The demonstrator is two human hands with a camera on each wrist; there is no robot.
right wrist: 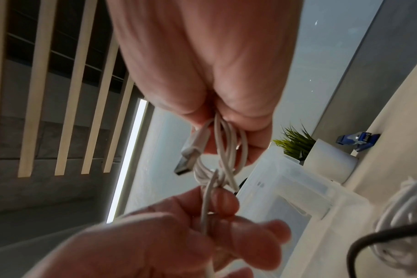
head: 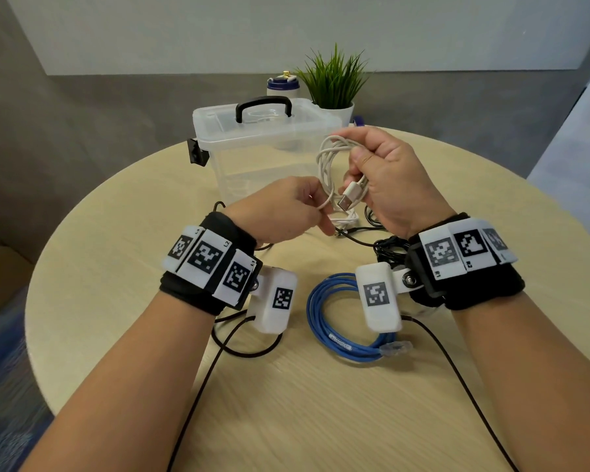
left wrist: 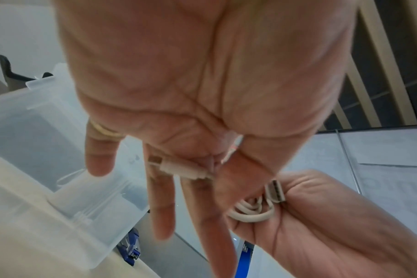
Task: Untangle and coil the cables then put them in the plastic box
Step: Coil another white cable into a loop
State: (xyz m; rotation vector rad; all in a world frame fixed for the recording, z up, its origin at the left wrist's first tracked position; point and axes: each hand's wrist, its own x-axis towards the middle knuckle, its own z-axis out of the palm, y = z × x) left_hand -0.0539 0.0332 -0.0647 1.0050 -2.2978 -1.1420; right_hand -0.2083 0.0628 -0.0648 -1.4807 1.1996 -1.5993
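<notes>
Item 1: white cable (head: 327,165), USB type. Held above the table (head: 133,206), in front of the box (head: 252,148). Coiled into several loops; USB-A plug (head: 345,201) hangs free at 6 o'clock of the coil. Judged light, soft, a bit springy: loops will likely fan out if I loosen my grip. Best hold is across the whole bundle, not by the plug.

My right hand (head: 389,178): fingers and thumb curled round the coil's 3 o'clock side, bundle clamped.

My left hand (head: 283,212): thumb and forefinger pinch the loose tail at approx. 7 o'clock of the coil. The left-wrist view shows the other fingers straight and the small end connector (left wrist: 179,167) lying against them.

Item 2: blue cable (head: 338,321), coiled flat on the table at 6 o'clock of my hands, clear plug at its end. Stiffer, judged to keep its shape.

Item 3: black cable (head: 389,247), loose heap under my right wrist; extent hidden by hand and wristband.

Box: clear plastic, lid on, black handle, at 12 o'clock. Right latch not visible. Plant (head: 334,80) and bottle (head: 283,85) behind it.

Unclear: whether the white tail is knotted or only wrapped. The wrist views are blurred.
</notes>
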